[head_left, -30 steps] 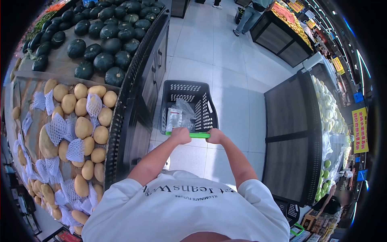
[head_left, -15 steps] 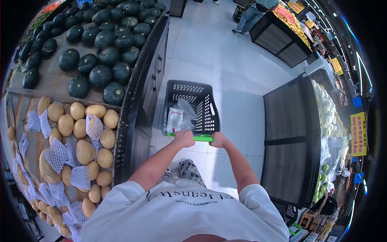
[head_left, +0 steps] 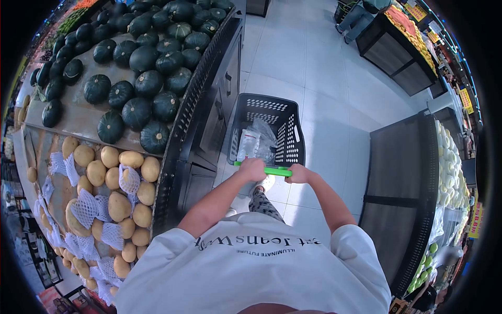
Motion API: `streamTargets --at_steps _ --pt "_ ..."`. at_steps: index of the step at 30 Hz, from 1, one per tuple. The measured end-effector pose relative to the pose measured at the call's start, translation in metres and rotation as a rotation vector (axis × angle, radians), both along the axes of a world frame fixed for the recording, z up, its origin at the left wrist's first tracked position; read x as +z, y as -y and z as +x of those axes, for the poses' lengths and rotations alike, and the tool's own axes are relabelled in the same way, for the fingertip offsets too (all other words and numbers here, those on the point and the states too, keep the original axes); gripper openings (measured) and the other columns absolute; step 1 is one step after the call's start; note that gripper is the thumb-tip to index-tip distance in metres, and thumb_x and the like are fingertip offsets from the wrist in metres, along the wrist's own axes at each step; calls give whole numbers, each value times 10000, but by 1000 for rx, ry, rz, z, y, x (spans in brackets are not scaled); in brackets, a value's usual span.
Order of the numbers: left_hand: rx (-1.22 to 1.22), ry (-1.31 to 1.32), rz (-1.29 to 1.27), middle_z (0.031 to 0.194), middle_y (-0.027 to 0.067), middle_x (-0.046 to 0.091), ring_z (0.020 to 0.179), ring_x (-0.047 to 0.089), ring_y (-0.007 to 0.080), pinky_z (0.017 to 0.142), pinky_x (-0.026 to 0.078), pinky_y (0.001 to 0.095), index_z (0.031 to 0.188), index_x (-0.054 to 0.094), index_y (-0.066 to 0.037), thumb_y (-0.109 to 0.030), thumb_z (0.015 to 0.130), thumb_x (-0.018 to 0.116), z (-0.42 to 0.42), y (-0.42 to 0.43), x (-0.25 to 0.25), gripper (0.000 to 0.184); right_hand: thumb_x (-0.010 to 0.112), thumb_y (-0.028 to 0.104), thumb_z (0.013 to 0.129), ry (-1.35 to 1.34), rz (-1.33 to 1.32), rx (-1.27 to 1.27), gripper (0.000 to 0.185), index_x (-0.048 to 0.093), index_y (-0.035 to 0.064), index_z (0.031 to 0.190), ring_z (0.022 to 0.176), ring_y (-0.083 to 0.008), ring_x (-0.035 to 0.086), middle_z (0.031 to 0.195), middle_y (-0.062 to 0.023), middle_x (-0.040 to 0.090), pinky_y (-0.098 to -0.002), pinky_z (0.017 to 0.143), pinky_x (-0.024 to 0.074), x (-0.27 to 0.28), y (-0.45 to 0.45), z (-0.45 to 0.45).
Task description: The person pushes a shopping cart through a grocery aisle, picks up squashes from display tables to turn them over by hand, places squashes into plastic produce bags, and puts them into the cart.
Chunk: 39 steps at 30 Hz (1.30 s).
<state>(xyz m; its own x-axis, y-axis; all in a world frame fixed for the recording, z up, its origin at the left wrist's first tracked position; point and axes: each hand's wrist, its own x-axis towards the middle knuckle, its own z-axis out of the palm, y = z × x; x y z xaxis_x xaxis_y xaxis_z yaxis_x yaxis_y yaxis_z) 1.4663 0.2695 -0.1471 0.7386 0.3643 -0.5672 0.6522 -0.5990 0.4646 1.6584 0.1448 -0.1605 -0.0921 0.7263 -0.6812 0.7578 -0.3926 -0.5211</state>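
Your left hand [head_left: 253, 170] and right hand [head_left: 297, 173] grip the green plastic handle [head_left: 275, 171] of a black perforated plastic basket [head_left: 299, 154]; your white shoe [head_left: 267, 182] newly shows (apparently you're walking it along).

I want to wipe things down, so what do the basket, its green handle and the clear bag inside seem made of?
Basket: probably moulded plastic, matte, going by its regular cut-out holes. Green handle: likely plastic too, smooth, from its even bright colour. Clear bag: seemingly thin plastic film, glossy, since it's see-through and crinkled.
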Motion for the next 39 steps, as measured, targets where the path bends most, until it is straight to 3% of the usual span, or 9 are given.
streamTargets --at_steps 6,8,11,17,20,24,39 --pt "-33 -38 36 932 137 669 906 630 322 796 501 424 899 707 -132 -233 650 572 28 -31 -17 301 634 292 597 -77 45 86 353 667 18 818 777 -375 617 802 -209 647 -434 720 482 -15 -36 35" --pt "-24 -31 40 944 137 667 918 624 324 806 495 428 911 705 -142 -237 658 569 34 -41 -19 303 609 306 631 -166 117 49 323 639 -9 697 636 -348 597 672 -195 622 -419 617 464 -20 -44 46" --pt "3 3 52 950 131 667 920 620 326 817 487 431 922 703 -152 -240 665 571 41 -52 -19 302 620 320 628 -252 62 61 350 642 -18 717 648 -339 600 685 -197 622 -410 616 458 -21 -61 58" --pt "70 10 30 928 112 673 896 624 315 820 482 422 939 701 -153 -238 659 602 54 -70 -12 308 635 203 662 -464 -43 112 260 704 31 845 721 -173 621 769 -85 681 -298 711 471 -43 -87 80" --pt "66 21 44 935 107 673 896 623 306 817 483 410 946 700 -147 -237 655 623 58 -77 -13 313 636 179 668 -511 1 73 244 705 36 853 719 -147 609 777 -60 682 -280 723 467 -55 -89 83" --pt "57 40 54 906 92 679 872 633 294 796 494 410 920 705 -165 -249 659 617 61 -82 -12 288 640 274 707 -626 61 30 228 674 50 735 670 -181 601 688 -68 647 -308 656 451 -48 -90 84" --pt "23 7 60 909 92 677 877 628 292 799 490 406 917 705 -152 -275 651 668 69 -107 -5 295 649 241 691 -549 188 -60 243 633 2 732 573 -164 532 608 -90 582 -329 561 419 -52 -98 78"
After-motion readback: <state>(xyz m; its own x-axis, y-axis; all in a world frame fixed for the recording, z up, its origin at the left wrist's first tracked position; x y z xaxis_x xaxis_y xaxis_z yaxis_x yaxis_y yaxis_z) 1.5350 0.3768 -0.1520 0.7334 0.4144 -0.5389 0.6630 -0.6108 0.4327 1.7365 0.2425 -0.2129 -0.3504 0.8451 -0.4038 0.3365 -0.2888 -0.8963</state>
